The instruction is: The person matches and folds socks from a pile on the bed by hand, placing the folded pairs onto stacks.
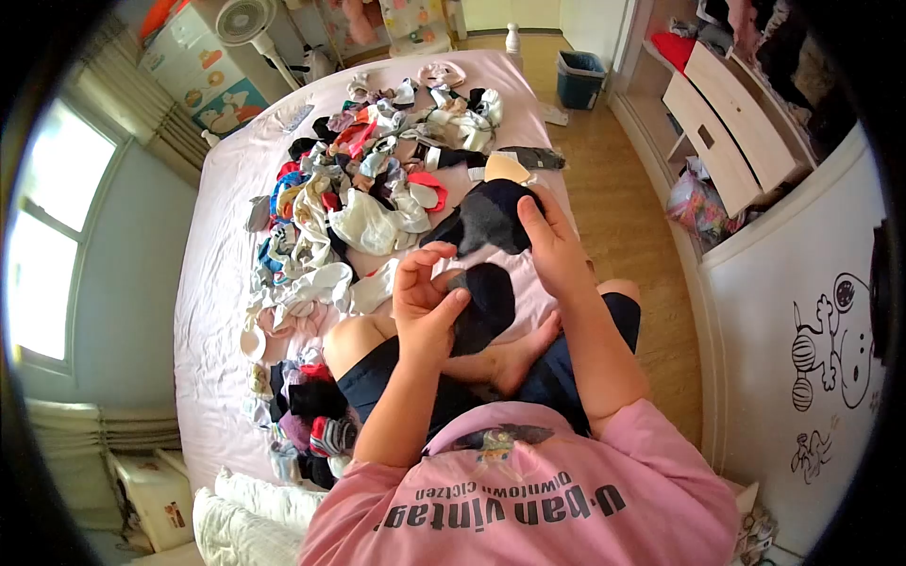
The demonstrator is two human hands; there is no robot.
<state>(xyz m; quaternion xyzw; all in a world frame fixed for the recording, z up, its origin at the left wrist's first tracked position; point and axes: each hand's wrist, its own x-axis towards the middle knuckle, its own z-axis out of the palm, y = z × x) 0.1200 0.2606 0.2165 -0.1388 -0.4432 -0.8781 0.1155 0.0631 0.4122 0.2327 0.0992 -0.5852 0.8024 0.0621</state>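
Observation:
My right hand [555,241] grips a black and grey sock [498,219] with the thumb on top. Its dark end reaches left over the bed. Lower and to the left, my left hand [427,304] pinches a second dark sock [486,300], black at the toe end and greyer below. The two socks hang close to each other above my crossed legs. Beyond them spreads a large heap of mixed socks [368,209] on the pink sheet. A smaller pile of bundled socks [316,401] lies by my left knee.
I sit on a bed with a pink sheet [212,283]. A white pillow [250,519] is at the lower left. A fan [247,19] stands past the bed, a bin [579,80] on the wooden floor. Open drawers [731,127] jut from the wardrobe at right.

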